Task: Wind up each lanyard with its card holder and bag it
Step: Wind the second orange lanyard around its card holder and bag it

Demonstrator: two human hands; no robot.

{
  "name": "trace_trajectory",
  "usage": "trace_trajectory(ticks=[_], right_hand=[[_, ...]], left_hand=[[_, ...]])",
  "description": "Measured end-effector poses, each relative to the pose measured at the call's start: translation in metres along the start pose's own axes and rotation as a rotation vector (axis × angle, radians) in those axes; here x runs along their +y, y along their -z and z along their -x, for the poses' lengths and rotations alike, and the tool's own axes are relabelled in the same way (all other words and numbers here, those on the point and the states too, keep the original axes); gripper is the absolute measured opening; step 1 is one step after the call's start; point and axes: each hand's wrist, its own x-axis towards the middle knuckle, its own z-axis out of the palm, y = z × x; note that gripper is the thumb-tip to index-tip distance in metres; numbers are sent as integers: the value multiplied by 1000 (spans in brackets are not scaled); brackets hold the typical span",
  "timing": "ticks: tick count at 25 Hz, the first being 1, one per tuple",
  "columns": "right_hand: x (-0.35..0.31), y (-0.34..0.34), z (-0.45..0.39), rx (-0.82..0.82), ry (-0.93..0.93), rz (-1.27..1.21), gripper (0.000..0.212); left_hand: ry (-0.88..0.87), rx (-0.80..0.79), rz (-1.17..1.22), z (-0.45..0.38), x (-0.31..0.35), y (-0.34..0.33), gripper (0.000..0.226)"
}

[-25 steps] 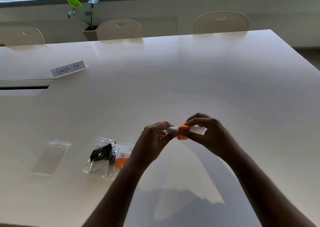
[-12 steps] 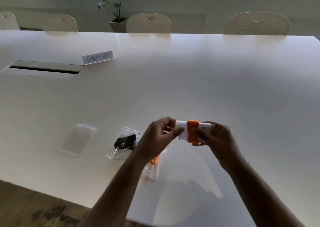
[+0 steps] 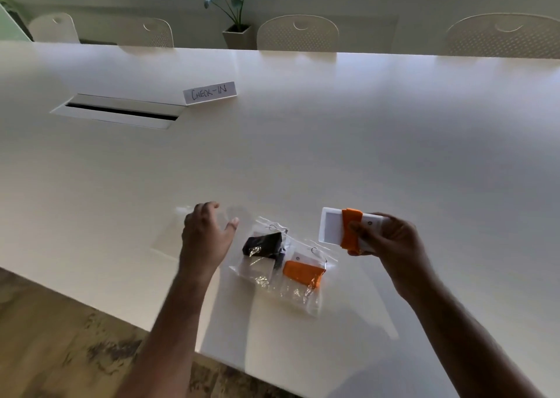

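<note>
Left hand has let go, spread over a clear empty bag — right hand grips the orange-wrapped holder

views: one, head-worn; no second view to share with
position: above the near edge of the table, looking forward and down
facing: across the table toward the chairs and plant at the far side
closeness: near; both forearms enter from the bottom, left hand and right hand low in centre
beyond the fingertips: sign and slot, further off
lens: wide-angle, far edge bowed
</note>
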Motion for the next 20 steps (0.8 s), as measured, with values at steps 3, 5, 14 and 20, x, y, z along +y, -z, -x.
trace_trajectory(ticks=[3, 5, 14, 20], right_hand=[[2, -15, -3, -18, -3, -10, 15], [3, -25, -5, -26, -10, -22, 14], [13, -46, -14, -40, -19, -38, 27], [20, -50, -13, -46, -30, -28, 41]], left_hand=[[48, -39, -192, -1, -36, 0, 59], [53, -57, -275, 0, -52, -2, 51], [-73, -28, -172, -9, -71, -7, 36], [-10, -10, -89, -22, -57, -2, 45]])
